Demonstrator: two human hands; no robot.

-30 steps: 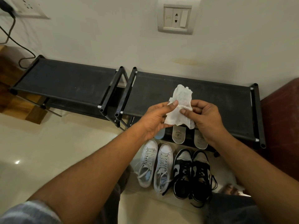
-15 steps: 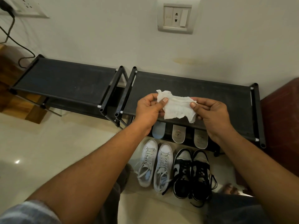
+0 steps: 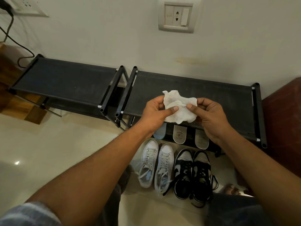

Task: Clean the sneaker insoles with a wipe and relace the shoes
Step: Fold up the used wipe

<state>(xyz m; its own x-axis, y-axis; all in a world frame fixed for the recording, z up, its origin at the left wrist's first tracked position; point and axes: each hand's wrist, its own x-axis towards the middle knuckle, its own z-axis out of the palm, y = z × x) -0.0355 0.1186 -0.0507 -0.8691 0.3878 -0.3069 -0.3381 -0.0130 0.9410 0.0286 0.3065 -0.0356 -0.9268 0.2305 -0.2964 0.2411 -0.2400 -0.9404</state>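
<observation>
A crumpled white wipe (image 3: 178, 108) is held up over the right shoe rack (image 3: 219, 97). My left hand (image 3: 156, 113) pinches its left side with the thumb on top, and my right hand (image 3: 210, 116) pinches its right side. Below the rack's front edge stick out a light blue insole (image 3: 160, 132) and two beige insoles (image 3: 179, 134) (image 3: 202, 141). On the floor stand a pair of white sneakers (image 3: 156, 165) with loose laces and a pair of black and white sneakers (image 3: 193, 173) with loose black laces.
A second black rack (image 3: 65, 80) stands to the left against the white wall. A socket plate (image 3: 176, 17) is on the wall above, and a black cable (image 3: 14, 41) hangs at far left. Glossy cream floor (image 3: 48, 152) lies left of the shoes; a dark red surface (image 3: 283, 115) is at right.
Both hands have turned and spread the wipe from an upright bunch into a wider, flatter sheet, then drawn their thumbs closer together on it. The shoes and insoles have not moved.
</observation>
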